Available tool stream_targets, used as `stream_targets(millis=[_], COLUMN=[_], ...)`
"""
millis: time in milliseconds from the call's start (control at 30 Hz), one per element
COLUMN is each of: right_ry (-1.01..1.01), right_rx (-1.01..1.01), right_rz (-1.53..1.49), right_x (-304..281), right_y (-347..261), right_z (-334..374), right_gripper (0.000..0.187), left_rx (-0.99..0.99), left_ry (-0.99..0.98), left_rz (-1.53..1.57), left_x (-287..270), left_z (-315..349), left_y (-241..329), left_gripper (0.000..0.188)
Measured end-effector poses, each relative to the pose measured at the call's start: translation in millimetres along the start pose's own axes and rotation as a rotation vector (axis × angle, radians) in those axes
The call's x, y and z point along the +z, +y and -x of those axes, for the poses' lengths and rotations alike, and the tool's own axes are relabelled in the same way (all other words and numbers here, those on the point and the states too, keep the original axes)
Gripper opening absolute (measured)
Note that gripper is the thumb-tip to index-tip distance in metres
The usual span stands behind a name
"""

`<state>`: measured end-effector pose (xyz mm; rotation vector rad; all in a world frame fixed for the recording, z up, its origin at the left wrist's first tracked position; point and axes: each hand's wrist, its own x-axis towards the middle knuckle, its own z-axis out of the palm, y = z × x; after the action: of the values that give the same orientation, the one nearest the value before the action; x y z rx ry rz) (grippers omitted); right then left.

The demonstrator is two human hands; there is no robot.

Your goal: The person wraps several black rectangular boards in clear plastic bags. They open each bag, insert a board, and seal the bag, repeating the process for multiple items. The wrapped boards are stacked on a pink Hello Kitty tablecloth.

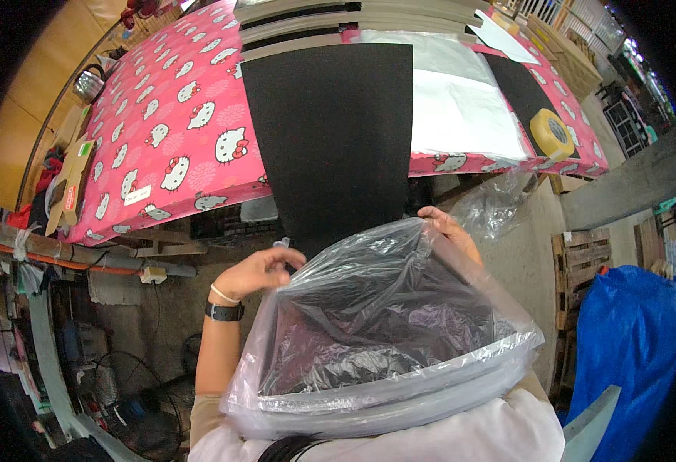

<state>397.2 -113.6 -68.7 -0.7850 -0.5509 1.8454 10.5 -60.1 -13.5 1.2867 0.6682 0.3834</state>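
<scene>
A large clear plastic bag (399,323) lies across my lap, its far edge raised. My left hand (257,273), with a dark watch at the wrist, is closed at the bag's far left corner, thumb and fingers bent. At the far right corner my right hand (447,231) pinches the film, part of the hand being behind the plastic. A black sheet (330,131) runs from the table down to the bag's far edge, between my hands. Dark material shows through the film; whether the sheet's near end is inside the bag I cannot tell.
The table (199,146) has a pink patterned cover. On it are stacked sheets (299,27), white plastic film (461,108), another black sheet (511,92) and a yellow tape roll (551,135). A blue tarp-like bundle (627,362), wooden pallet (580,269) and fan (134,400) stand around me.
</scene>
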Motion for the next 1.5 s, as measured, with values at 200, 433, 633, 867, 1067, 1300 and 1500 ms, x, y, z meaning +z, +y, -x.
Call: stream_targets(millis=[200,433,633,867,1067,1300,1500], right_ry=[-0.116,0.734,0.812,0.541,0.555,0.473,0.541], right_rx=[0.063,-0.358,-0.501,-1.121,-0.787,-0.528,-0.408], right_rz=[0.018,0.781,1.295,1.861,1.787,0.904,0.777], right_x=[-26.0,-64.2,-46.1,56.4,25.7,4.2,10.6], right_y=[13.7,78.1,69.6,-71.5,-93.1,-110.4,-112.8], right_z=[-26.9,-84.6,-86.5,-86.5,-117.2,-120.8,-116.3], right_gripper=[0.022,0.018,0.014,0.029,0.009,0.021,0.021], left_rx=[-0.236,-0.106,-0.163,-0.142,-0.130,-0.056,-0.115], left_ry=[0.036,1.031,1.150,1.166,1.197,1.190,1.200], left_rz=[0.474,-0.470,-0.810,-0.799,-0.742,-0.675,-0.617], left_x=[-13.7,-37.1,-40.4,-40.4,-33.3,-34.6,-34.2], left_z=[15.9,-70.8,-94.2,-77.0,-78.6,-78.5,-73.8], left_y=[1.9,-141.4,-139.7,-147.3,-138.8,-144.6,-143.8], left_gripper=[0.018,0.022,0.015,0.013,0.012,0.012,0.014])
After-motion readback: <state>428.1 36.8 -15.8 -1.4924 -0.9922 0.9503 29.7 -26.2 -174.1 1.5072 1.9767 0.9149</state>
